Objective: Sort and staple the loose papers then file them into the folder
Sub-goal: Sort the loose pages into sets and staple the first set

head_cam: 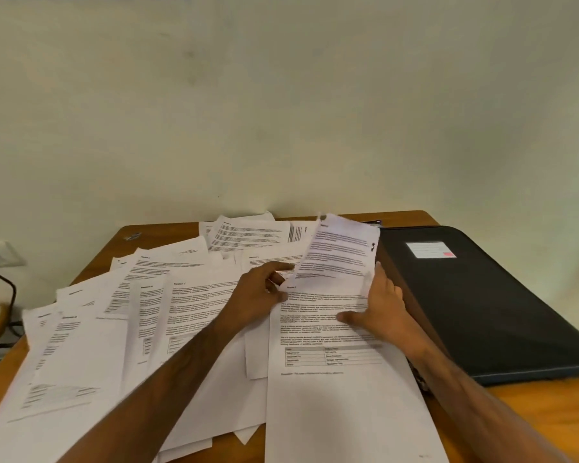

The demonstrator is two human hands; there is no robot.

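A wooden desk [532, 416] stands against a plain cream wall [281, 95], most of its top covered by printed sheets.

The right hand [383, 309] lies over the near-right sheet, palm down, thumb stretched leftward across the print, while its fingers rise along the right edge of a lifted page [340, 252]. That page stands tilted up off the pile, its top leaning toward the wall; whether the fingers pinch it or only prop it cannot be told. The left hand [259, 294] reaches in from the lower left, forearm crossing the papers, index finger extended toward the lifted page's left edge and the other fingers loosely curled; its grip is unclear.

Beneath both hands lies a sheet with a table [331, 359] printed near its middle. The loose papers [121, 315] fan out to the left and back, overlapping. Each carries a bold heading that seems to begin "Section", but the text is too blurred to read.

Just right of the hands, a black folder [482, 312] lies closed on the desk, with a white label [430, 250] bearing a red patch; its writing is illegible. A black cable [9, 289] hangs from a wall socket [4, 257] at far left.
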